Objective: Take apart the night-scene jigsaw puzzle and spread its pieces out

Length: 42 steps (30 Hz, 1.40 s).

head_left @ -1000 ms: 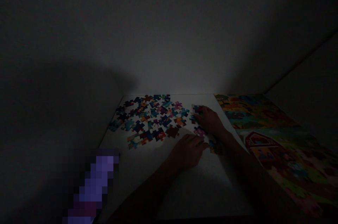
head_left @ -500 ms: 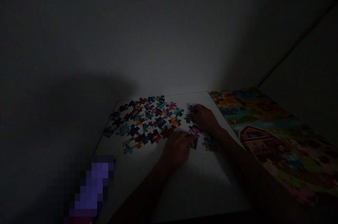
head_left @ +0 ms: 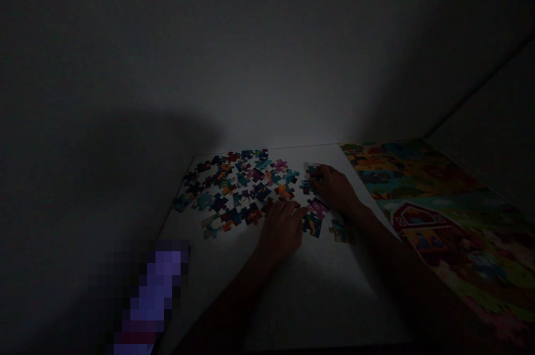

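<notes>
Dim light falls on a white tabletop with loose jigsaw puzzle pieces spread across its far left part. My left hand rests palm down at the near edge of the pieces, fingers apart. Its thumb is beside a dark blue puzzle piece with orange marks, which touches a purple piece. My right hand is farther back, its fingertips closed on a dark teal puzzle piece. Another blue piece lies just below those fingertips. Part of one piece sits near the right forearm.
Two colourful picture sheets, one with a red barn and one with animals, lie along the right side. A pale wall rises behind the table. A pixelated purple object is at the lower left.
My left thumb has drawn back from the dark blue piece with orange marks, which now shows more fully. The right hand stays at its piece. The whole view has shifted slightly.
</notes>
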Motion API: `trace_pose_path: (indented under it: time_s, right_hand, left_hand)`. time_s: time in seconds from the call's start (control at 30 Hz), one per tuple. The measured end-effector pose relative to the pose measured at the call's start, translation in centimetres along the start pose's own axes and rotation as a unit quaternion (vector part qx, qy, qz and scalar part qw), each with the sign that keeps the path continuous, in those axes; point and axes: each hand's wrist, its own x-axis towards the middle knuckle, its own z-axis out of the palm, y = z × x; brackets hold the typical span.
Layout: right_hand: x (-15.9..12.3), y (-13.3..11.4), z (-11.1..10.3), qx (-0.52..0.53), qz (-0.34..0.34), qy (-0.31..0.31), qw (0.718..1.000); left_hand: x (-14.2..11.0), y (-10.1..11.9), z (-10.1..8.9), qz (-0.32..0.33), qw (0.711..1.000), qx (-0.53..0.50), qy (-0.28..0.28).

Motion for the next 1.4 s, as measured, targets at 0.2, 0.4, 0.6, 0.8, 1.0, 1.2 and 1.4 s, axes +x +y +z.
trace_pose_path:
  time_s: [0.2, 0.4, 0.6, 0.8, 1.0, 1.2, 1.4]
  right_hand:
    - [0.0, 0.0, 0.0, 0.004, -0.001, 0.003, 1.000]
    - [0.1, 0.1, 0.1, -0.004, 0.004, 0.002, 1.000]
    - [0.1, 0.5, 0.4, 0.004, -0.013, 0.004, 1.000]
    - [0.1, 0.4, 0.2, 0.005, -0.002, -0.002, 1.000]
    - [0.2, 0.3, 0.1, 0.010, 0.000, -0.007, 1.000]
    - [0.1, 0.1, -0.2, 0.019, 0.007, -0.015, 1.000]
    - [0.1, 0.1, -0.3, 0.011, 0.010, -0.017, 1.000]
  left_hand:
    - [-3.3, -0.7, -1.6, -0.024, 0.999, 0.038, 0.020]
    - [-9.5, -3.7, -1.5, -0.094, 0.987, 0.073, 0.107]
    - [-9.5, -3.4, -0.7, -0.096, 0.983, 0.093, 0.125]
    - [-9.5, -3.4, -0.2, -0.077, 0.979, 0.104, 0.155]
    - [-9.9, -3.0, -0.7, -0.062, 0.979, 0.127, 0.145]
    - [-11.9, -1.7, -1.0, -0.048, 0.985, 0.100, 0.131]
    - [-13.6, -0.8, -1.2, -0.039, 0.991, 0.101, 0.085]
